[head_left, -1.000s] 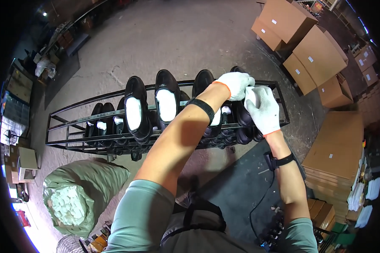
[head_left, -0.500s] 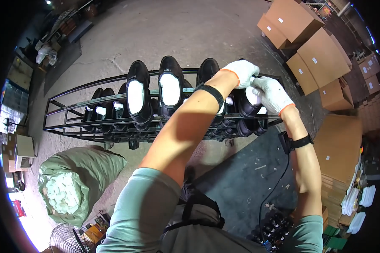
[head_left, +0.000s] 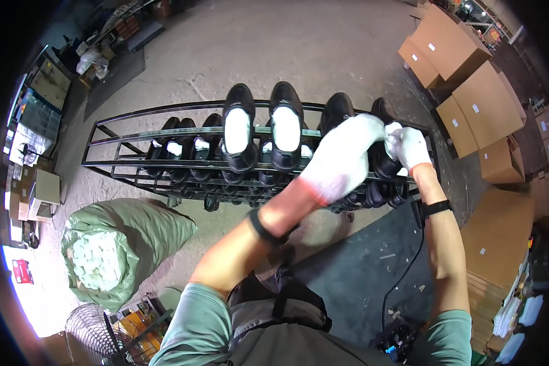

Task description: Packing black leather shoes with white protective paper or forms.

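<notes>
Left hand, blurred, has drawn back bodyward; right hand stays against the black shoe just left of it, seemingly steadying alone; can't make out either grip

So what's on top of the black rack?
Four black shoes, toes up. The left two show white inserts; the left hand covers the opening of the third shoe. The right hand partly covers the fourth; its inside is unclear.
</notes>
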Motion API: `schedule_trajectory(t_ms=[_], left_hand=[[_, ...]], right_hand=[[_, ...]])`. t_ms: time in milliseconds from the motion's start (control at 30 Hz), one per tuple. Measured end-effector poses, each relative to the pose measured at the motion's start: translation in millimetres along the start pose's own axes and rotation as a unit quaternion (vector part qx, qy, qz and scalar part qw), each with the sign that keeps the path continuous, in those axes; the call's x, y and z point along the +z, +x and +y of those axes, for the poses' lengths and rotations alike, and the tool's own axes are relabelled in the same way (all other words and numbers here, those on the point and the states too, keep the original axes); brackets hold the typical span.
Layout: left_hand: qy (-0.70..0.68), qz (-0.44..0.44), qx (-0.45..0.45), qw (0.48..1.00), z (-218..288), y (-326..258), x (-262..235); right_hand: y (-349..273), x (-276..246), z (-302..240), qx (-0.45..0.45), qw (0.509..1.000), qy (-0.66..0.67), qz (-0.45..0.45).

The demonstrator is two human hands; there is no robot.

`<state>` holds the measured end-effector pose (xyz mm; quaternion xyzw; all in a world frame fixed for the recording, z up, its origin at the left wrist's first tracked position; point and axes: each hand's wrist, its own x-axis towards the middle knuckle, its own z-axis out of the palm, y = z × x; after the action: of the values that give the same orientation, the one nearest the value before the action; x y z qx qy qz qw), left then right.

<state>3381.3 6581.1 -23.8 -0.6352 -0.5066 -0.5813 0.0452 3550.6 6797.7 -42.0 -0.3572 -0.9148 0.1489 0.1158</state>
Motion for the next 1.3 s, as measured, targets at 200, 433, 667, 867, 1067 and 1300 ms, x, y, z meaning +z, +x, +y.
schedule_trajectory(t_ms=[200,433,667,867,1067,1300], left_hand=[[0.072,-0.048,-0.179,0.980,98,-179,-145],[0.282,0.005,-0.485,0.828,163,-416,-242],[0.405,0.343,-0.582,0.616,145,-575,-425],[0.480,0.336,-0.665,0.463,99,-688,-657],[0.418,0.111,-0.831,0.349,62,-829,-793],[0.524,-0.092,-0.751,0.391,73,-965,-786]], right_hand=[[-35,30,-4,-0.089,0.974,-0.107,0.178],[-7,19,37,-0.035,0.980,-0.194,0.023],[-49,52,14,-0.058,0.963,-0.139,0.222],[-186,198,-375,-0.180,0.969,0.069,0.157],[-318,493,-766,-0.230,0.798,0.384,-0.403],[-429,759,-1037,-0.603,0.748,0.118,-0.250]])
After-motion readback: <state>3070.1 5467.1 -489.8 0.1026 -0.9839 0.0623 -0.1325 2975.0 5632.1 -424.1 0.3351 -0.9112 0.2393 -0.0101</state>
